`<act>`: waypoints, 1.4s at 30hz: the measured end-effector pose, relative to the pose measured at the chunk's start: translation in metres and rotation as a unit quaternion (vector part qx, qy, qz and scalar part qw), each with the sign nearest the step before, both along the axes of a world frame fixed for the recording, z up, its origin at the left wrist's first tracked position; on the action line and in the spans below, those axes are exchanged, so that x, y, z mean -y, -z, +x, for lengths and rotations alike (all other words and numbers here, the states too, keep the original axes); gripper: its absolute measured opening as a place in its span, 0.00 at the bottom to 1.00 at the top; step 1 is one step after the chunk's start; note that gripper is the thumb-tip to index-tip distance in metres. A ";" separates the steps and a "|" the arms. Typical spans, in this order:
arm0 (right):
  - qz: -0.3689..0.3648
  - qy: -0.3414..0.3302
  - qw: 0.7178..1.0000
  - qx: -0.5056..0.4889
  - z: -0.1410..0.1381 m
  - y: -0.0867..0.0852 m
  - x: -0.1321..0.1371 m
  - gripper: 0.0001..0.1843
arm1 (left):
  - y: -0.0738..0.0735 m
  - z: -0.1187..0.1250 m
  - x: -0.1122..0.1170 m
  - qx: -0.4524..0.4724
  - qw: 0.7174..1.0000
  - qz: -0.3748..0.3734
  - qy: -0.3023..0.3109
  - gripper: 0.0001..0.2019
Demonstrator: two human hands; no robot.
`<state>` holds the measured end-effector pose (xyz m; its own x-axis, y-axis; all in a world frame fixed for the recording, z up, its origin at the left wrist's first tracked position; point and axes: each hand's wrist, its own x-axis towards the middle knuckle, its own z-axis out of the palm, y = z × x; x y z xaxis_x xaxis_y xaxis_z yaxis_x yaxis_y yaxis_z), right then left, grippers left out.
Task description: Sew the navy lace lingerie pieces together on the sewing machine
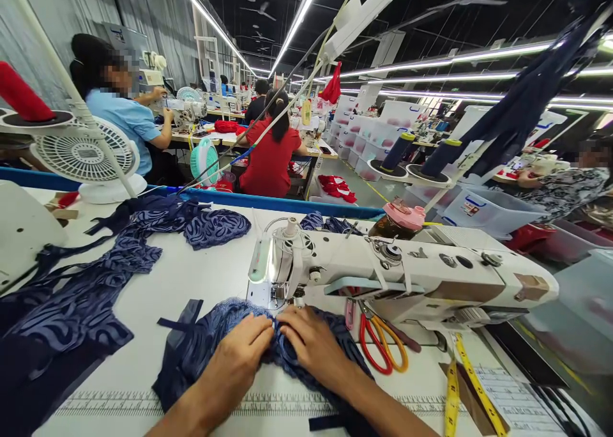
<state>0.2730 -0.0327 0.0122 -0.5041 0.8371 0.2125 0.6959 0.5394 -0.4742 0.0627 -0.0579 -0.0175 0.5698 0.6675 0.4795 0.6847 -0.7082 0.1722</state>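
Both my hands rest on a piece of dark blue lace fabric (pixel 201 351) lying on the white table in front of a white sewing machine (pixel 407 274). My left hand (pixel 239 357) has its fingers curled, pinching the lace just left of the needle area (pixel 287 296). My right hand (pixel 311 341) presses and grips the same lace from the right, fingertips meeting the left hand's near the presser foot. A dark strap sticks out of the fabric at the left.
A pile of blue patterned lace (pixel 110 264) covers the table's left. Red-and-yellow scissors (pixel 380 341) and a yellow tape measure (pixel 472 386) lie right of my hands. A white fan (pixel 86 159) stands at the back left. Other people sew at tables beyond.
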 end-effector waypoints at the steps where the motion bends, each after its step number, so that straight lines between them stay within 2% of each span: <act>1: 0.020 -0.020 1.000 0.004 0.000 0.004 0.003 0.13 | 0.003 -0.002 -0.005 -0.015 1.000 -0.005 -0.005 0.15; 2: 0.034 -0.033 0.999 0.014 0.001 0.008 0.005 0.16 | 0.008 -0.004 -0.008 -0.036 0.999 -0.004 -0.017 0.14; 4: 0.052 -0.034 0.997 0.040 0.002 0.015 0.008 0.26 | 0.017 -0.009 -0.011 -0.078 0.996 0.006 -0.050 0.20; 6: 0.057 -0.032 0.996 0.064 0.005 0.018 0.008 0.31 | 0.022 -0.014 -0.011 -0.096 0.993 0.016 -0.067 0.24; 9: 0.062 -0.046 0.993 0.088 0.016 0.016 0.009 0.34 | 0.016 -0.021 -0.003 -0.076 0.994 0.041 -0.065 0.25; 12: 0.111 -0.033 0.990 0.075 0.033 0.011 0.018 0.29 | 0.004 -0.027 0.015 -0.043 0.993 0.076 -0.081 0.24; 14: 0.156 -0.005 0.987 0.043 0.044 0.009 0.028 0.23 | -0.002 -0.029 0.033 -0.006 0.991 0.108 -0.082 0.18; 16: 0.180 0.008 0.984 0.010 0.049 0.007 0.036 0.18 | -0.004 -0.026 0.048 0.042 0.989 0.129 -0.059 0.13; 18: 0.188 -0.005 0.982 -0.006 0.044 0.005 0.038 0.16 | -0.004 -0.018 0.053 0.076 0.988 0.129 -0.035 0.10; 20: 0.185 -0.034 0.982 -0.005 0.031 0.004 0.034 0.17 | -0.003 -0.005 0.047 0.069 0.992 0.105 -0.033 0.13; 24: 0.159 -0.059 0.985 0.023 0.009 0.010 0.018 0.16 | 0.007 0.014 0.020 -0.037 0.995 0.052 -0.074 0.17; 26: 0.146 -0.049 0.987 0.047 0.008 0.016 0.014 0.16 | 0.015 0.015 0.014 -0.088 0.989 0.045 -0.108 0.20; 29: 0.129 -0.039 0.989 0.060 0.013 0.022 0.015 0.18 | 0.022 0.008 0.016 -0.118 0.983 0.048 -0.133 0.28; 33: 0.091 -0.035 0.994 0.050 0.012 0.015 0.014 0.19 | 0.022 0.003 0.021 -0.128 0.981 0.058 -0.131 0.28; 37: 0.051 -0.029 0.992 0.111 0.006 0.008 0.005 0.25 | 0.020 0.006 0.021 -0.135 0.980 0.056 -0.133 0.28; 42: 0.069 -0.044 0.985 0.155 0.006 0.017 0.003 0.33 | 0.021 0.011 0.026 -0.148 0.982 0.094 -0.068 0.22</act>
